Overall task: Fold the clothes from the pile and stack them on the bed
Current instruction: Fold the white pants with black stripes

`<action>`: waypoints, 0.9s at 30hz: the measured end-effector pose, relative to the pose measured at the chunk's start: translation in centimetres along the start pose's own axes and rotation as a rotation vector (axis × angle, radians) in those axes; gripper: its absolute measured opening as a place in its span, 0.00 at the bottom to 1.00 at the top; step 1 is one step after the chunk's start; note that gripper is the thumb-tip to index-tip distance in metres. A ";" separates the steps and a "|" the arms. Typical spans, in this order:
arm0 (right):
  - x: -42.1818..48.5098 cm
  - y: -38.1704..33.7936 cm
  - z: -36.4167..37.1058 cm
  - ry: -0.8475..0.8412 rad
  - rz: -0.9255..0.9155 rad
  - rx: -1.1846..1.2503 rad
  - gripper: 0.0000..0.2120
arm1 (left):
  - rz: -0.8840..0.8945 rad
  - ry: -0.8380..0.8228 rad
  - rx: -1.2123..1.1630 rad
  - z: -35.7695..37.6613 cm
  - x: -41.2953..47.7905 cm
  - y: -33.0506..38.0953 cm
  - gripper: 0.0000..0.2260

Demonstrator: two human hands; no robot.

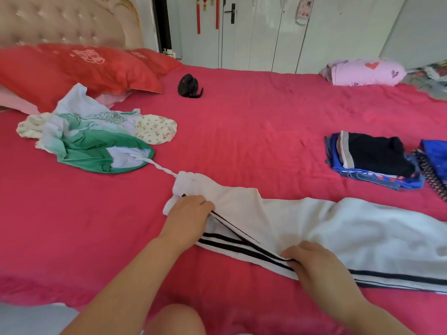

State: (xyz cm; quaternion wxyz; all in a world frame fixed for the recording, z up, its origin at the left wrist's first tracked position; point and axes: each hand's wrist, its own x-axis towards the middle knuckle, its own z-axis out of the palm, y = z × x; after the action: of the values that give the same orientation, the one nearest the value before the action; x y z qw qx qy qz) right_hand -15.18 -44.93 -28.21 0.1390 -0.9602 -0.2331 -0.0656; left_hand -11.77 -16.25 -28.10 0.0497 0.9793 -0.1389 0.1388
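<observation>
Head view: white trousers [314, 218] lie spread across bed [242, 131], near edge; left hand [191, 211] grips waistband, right hand [312, 262] pinches striped side seam. Prob light, soft, floppy w/ no stiffness, so best held at waistband & seam

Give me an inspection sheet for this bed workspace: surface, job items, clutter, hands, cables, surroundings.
Surface: bed sheet, pink-red, wrinkled.
Job's things: white trousers laid out near the front edge, their drawstring trailing toward the unfolded pile at left; folded stack at right.
Clutter: small black object near the red pillows; pink bundle far right.
Hands: left hand grips the trousers' waist; right hand pinches the striped side seam.
Cables: nothing seen.
Surroundings: tufted headboard, white wardrobe doors.
</observation>
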 end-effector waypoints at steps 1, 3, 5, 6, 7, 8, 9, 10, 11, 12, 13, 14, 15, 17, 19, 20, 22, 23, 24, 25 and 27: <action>0.2 0.0 -0.1 -0.018 0.010 -0.023 0.11 | 0.022 -0.004 -0.001 -0.5 -0.7 0.2 0.14; 0.4 0.4 -0.5 -0.138 0.049 -0.032 0.12 | 0.108 -0.036 0.013 -0.8 -2.4 0.4 0.13; 0.5 0.6 -1.3 -0.247 0.060 0.016 0.08 | 0.158 -0.125 -0.004 -1.0 -3.8 0.1 0.12; 0.7 0.4 -1.8 -0.283 0.052 0.046 0.05 | 0.122 -0.178 -0.041 -1.2 -4.0 -0.2 0.15; 1.0 0.1 -2.3 -0.313 0.051 0.066 0.05 | 0.031 -0.224 -0.135 -1.5 -4.0 -0.5 0.22; 1.5 -0.2 -2.6 -0.332 0.053 0.070 0.08 | -0.088 -0.228 -0.285 -2.2 -3.8 -0.6 0.28; 2.1 -0.5 -2.8 -0.323 0.059 0.071 0.11 | -0.154 -0.160 -0.391 -2.5 -3.1 -0.8 0.27; 2.8 -0.7 -2.9 -0.286 0.066 0.064 0.11 | -0.189 -0.069 -0.462 -3.0 -2.2 -0.9 0.23; 3.6 -0.8 -2.9 -0.226 0.074 0.061 0.10 | -0.194 0.018 -0.438 -3.2 -1.0 -1.2 0.18; 4.5 -0.8 -2.8 -0.166 0.085 0.060 0.09 | -0.201 0.068 -0.394 -3.1 0.1 -1.5 0.14; 5.6 -0.7 -2.7 -0.111 0.095 0.058 0.09 | -0.206 0.067 -0.335 -2.9 1.4 -2.1 0.13; 6.6 -0.5 -2.5 -0.077 0.102 0.049 0.10 | -0.228 0.040 -0.284 -2.5 2.5 -2.7 0.14; 7.8 -0.2 -2.3 -0.052 0.107 0.033 0.11 | -0.254 0.006 -0.230 -2.0 3.6 -3.4 0.15; 10.0 0.6 -1.7 -0.036 0.110 -0.024 0.14 | -0.278 -0.040 -0.078 -1.3 5.6 -4.5 0.18; 12.0 1.5 -1.3 -0.092 0.143 -0.137 0.19 | -0.256 -0.168 0.032 -0.8 7.0 -5.2 0.20; 12.8 2.1 -1.2 -0.154 0.170 -0.197 0.23 | -0.240 -0.282 0.032 -0.6 7.4 -5.4 0.22; 14.1 3.1 -0.8 -0.335 0.254 -0.229 0.30 | -0.225 -0.485 0.009 0.0 7.5 -5.6 0.23; 14.4 3.6 -0.6 -0.418 0.284 -0.200 0.30 | -0.212 -0.522 0.009 0.4 7.5 -5.7 0.21; 14.7 3.9 -0.2 -0.470 0.290 -0.174 0.26 | -0.202 -0.506 0.012 0.6 7.5 -5.8 0.20; 14.9 4.1 0.0 -0.481 0.281 -0.155 0.21 | -0.199 -0.461 0.029 0.5 7.5 -6.1 0.18; 16.0 3.9 0.0 -0.356 0.253 -0.132 0.14 | -0.221 -0.335 0.101 -0.3 7.8 -6.8 0.18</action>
State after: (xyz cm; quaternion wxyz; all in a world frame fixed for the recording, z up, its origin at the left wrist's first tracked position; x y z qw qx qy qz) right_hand 0.73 -41.36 -26.09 0.0397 -0.9852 -0.1271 0.1078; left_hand -2.68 -11.75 -25.94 -0.0084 0.9992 -0.0299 -0.0254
